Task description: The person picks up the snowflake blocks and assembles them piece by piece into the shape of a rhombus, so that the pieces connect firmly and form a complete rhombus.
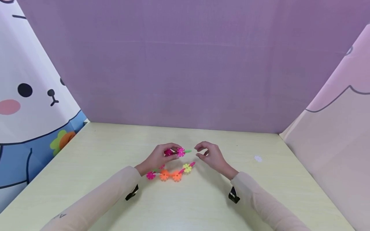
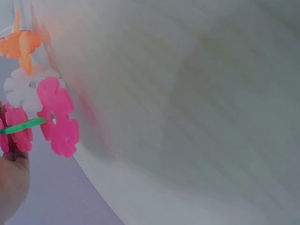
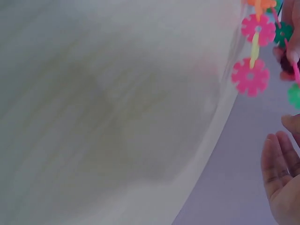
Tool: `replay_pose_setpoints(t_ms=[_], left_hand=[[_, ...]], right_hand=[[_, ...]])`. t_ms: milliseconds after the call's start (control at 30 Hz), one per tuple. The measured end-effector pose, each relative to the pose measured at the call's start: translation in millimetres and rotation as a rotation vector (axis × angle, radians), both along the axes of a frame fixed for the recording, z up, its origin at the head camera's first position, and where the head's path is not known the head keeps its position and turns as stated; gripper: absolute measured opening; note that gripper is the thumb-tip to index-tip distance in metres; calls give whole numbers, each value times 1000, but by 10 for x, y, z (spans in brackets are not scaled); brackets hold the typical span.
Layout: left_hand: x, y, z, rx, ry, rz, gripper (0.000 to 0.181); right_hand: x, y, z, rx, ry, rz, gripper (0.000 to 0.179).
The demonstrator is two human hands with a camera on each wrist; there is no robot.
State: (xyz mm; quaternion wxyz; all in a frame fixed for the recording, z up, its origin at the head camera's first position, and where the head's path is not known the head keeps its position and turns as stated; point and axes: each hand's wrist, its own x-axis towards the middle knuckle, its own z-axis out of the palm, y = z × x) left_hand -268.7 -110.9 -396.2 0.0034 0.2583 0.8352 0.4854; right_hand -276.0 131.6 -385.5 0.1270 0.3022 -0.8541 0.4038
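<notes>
My left hand pinches a chain of notched plastic snowflake discs between thumb and fingers. Beyond its fingertips, a pink disc bears a green disc seen nearly edge-on. My right hand is just right of the green disc, apart from it, thumb and bent fingers separated with nothing between them. Below the left hand runs a row of linked discs, among them an orange disc and a yellow disc. A white disc and another pink disc show in the left wrist view.
A single pale disc lies on the light wooden table, right of my right hand. A purple panel rises behind the table, and printed cloths flank it at left and right.
</notes>
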Motion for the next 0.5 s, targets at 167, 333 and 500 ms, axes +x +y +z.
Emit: replay_pose_setpoints(t_ms=[167,333,500], left_hand=[[-50,-35,-50,5,10,-19,31],[-55,-44,-50,1,15,-19,31],[-49,-49,-45,6,6,-19,33]], right_hand=[[-38,236,-35,17,-13,-41,23],[-88,540,-78,51,-12,-99,24],[-121,852,-100,91,-18,-161,24]])
